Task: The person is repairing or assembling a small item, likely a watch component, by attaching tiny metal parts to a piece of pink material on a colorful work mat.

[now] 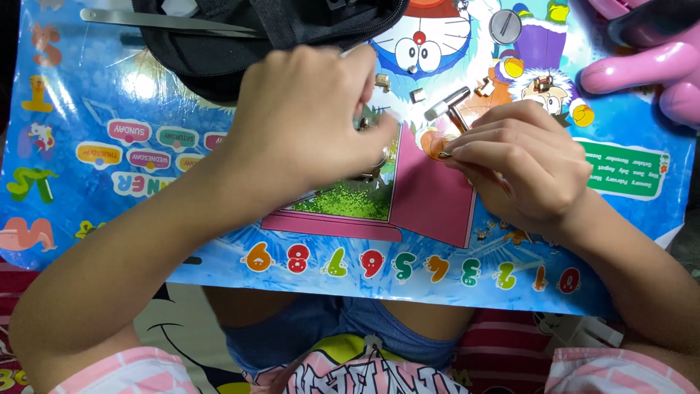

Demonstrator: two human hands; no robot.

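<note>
- Left hand: curled palm-down over the middle of the cartoon-printed board. Fingers bent around a small metal ring-shaped part; only its rim shows below the knuckles, so the exact hold cannot be told.
- Right hand: fingers pinched tight on a small hammer, gripping low on the handle. Metal head points up and left, just above the fingertips.
- Hammer head sits near the hidden part, between the two hands, over the pink door picture on the board.
- Loose small metal pieces lie scattered on the board above the hands; more near the right wrist.
- Tweezers lie at the top left, partly against a black pouch. Pink plastic object at top right, well apart from the work.
- Judgement: for a clean tap, keep the ring part flat and steady under the left fingers, fingertips clear of the hammer head, and use short, light strokes from the wrist.
- Judgement: loose pieces could scatter if the board is jolted.
</note>
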